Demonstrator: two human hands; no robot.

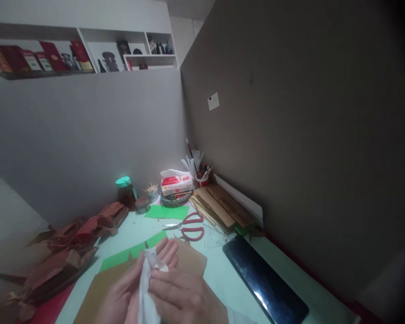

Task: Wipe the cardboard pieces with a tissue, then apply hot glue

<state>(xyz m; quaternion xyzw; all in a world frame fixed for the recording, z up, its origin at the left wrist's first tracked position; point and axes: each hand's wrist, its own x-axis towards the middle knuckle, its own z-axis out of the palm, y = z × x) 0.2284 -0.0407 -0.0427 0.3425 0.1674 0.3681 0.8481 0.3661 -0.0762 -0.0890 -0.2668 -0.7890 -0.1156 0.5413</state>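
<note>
Tissue (145,288) white, cardboard (189,261) brown, paper sheets (128,255) green. Scissors (191,227) red-handled. Worktop (222,279) pale mint, tablet (265,279) glossy black.

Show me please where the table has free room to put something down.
Bare tabletop lies between the brown card and the black slab. A smaller patch is left of the red scissors. The back corner around the tissue pack is crowded.

Two hands (165,288), one white tissue (146,288), one pair of red scissors (189,226), two green sheets (167,212), one black slab (265,280)
</note>
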